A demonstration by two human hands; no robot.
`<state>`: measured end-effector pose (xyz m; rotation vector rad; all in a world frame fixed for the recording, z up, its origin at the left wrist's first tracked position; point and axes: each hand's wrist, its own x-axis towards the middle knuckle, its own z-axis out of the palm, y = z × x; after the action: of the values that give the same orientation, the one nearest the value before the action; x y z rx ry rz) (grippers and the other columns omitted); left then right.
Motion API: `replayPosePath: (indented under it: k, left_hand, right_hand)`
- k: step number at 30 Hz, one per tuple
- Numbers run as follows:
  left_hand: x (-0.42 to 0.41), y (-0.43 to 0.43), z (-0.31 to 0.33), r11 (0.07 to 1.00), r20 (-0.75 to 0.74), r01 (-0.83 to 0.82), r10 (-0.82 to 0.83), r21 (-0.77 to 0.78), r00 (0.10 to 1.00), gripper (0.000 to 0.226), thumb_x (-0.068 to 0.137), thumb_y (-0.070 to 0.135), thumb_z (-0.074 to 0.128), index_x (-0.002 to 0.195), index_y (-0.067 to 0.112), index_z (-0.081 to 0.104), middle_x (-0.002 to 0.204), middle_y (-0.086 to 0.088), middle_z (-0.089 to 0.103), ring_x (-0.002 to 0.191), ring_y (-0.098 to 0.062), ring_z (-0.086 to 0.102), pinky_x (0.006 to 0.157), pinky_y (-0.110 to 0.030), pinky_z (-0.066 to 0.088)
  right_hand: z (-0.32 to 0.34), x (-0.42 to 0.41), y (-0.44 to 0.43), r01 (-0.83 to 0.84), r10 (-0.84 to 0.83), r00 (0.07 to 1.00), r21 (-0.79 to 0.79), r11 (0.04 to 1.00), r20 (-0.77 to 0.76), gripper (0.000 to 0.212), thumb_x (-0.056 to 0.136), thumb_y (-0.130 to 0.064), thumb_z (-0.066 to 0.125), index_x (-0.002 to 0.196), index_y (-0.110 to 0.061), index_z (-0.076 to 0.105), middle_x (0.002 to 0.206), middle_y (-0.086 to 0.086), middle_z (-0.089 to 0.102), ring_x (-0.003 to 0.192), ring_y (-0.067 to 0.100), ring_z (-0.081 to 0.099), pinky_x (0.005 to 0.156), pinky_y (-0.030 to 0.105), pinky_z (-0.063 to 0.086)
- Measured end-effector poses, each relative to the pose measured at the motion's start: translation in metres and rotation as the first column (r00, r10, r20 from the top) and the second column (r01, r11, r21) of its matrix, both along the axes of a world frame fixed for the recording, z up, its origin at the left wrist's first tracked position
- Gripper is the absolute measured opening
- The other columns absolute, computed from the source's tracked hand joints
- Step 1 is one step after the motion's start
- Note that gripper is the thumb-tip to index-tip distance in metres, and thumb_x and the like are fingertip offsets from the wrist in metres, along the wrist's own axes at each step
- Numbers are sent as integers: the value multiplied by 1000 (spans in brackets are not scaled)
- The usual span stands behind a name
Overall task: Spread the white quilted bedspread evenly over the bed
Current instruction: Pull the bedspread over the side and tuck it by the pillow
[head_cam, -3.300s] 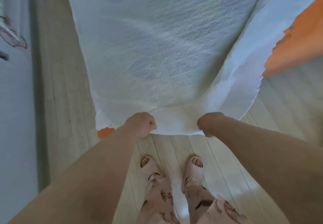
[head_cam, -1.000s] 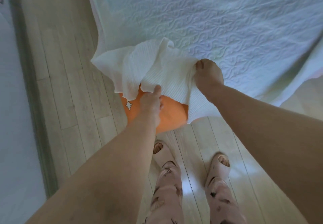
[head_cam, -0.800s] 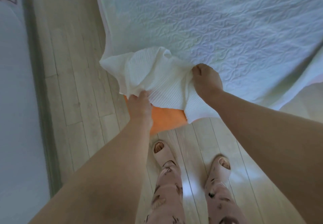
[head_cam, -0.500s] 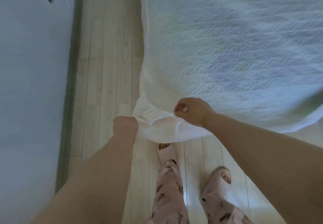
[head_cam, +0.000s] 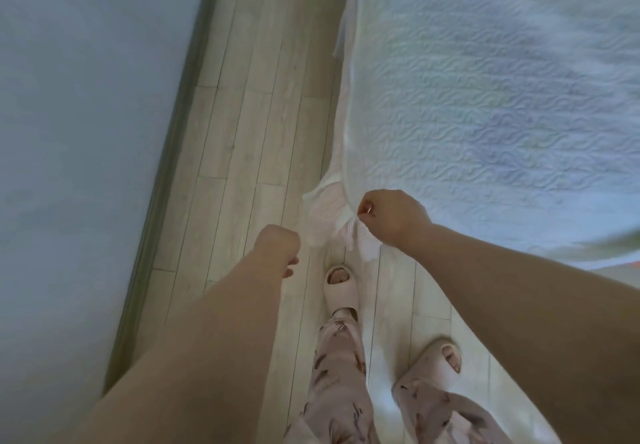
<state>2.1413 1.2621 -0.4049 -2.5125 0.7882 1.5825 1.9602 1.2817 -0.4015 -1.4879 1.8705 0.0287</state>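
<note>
Pinches the bunched corner (head_cam: 329, 216) of the bedspread (head_cam: 485, 104) with the right hand (head_cam: 391, 218), mid-frame, thumb and fingers clamped on the cloth. Holds the left hand (head_cam: 277, 247) curled in a fist just left of that corner and a little lower; cannot tell whether any cloth sits inside it. Stands in slippers (head_cam: 339, 280) on the plank floor (head_cam: 256, 124) at bottom centre, with a pale wall (head_cam: 86, 131) down the left side.

Further out, across the upper right, shows the bedspread lying broad and mostly flat over the bed, quilted pattern up, its left edge hanging along the floor gap. Looks largely done, as far as seen. Leaves this near corner gathered and lifted, to be drawn out and let down. Shows a sliver of orange (head_cam: 635, 263) under the hem at the right edge, so perhaps wants a tug there too. Cannot judge the far side, out of frame.
</note>
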Motion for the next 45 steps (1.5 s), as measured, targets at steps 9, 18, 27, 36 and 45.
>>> replayPosePath:
  k: [9, 18, 27, 36, 45]
  left_hand:
    - [-72, -22, 55, 936, -162, 282, -318, -212, 934, 8, 95, 10, 50, 97, 11, 58, 82, -3, 64, 67, -12, 60, 60, -26, 49]
    - [-198, 43, 119, 772, -146, 559, -617, -301, 773, 5, 93, 14, 56, 95, 12, 59, 86, -6, 66, 78, -18, 60, 70, -28, 48]
    - [-364, 144, 144, 540, -125, 724, -829, -430, 544, 11, 91, 13, 57, 82, 10, 62, 75, -3, 64, 69, -16, 58, 55, -23, 43]
    - [-488, 170, 116, 224, 44, 838, -958, -498, 283, 13, 86, 15, 55, 74, 15, 60, 79, -6, 63, 78, -21, 60, 68, -32, 45]
    - [-618, 149, 102, 95, 110, 896, -981, -434, 157, 22, 87, 21, 55, 86, 6, 72, 91, -11, 73, 88, -26, 66, 72, -31, 49]
  right_hand:
    - [47, -64, 22, 156, -157, 980, -16, 988, -119, 24, 94, -24, 48, 110, -22, 66, 115, 1, 65, 106, 22, 61, 81, 31, 44]
    - [102, -186, 130, 336, -338, 928, -41, 941, -158, 20, 92, -24, 50, 103, -27, 67, 111, -1, 66, 102, 21, 63, 81, 29, 45]
    - [142, -335, 281, 493, -485, 817, -58, 868, -311, 22, 92, -24, 51, 106, -25, 68, 118, 4, 67, 112, 26, 61, 90, 30, 47]
    - [121, -433, 305, 620, -592, 740, -16, 784, -320, 21, 92, -21, 51, 106, -26, 66, 116, 3, 67, 108, 26, 62, 85, 28, 47]
    - [107, -554, 299, 688, -623, 686, 57, 724, -376, 24, 92, -12, 51, 107, -23, 65, 110, 3, 67, 101, 25, 63, 77, 25, 45]
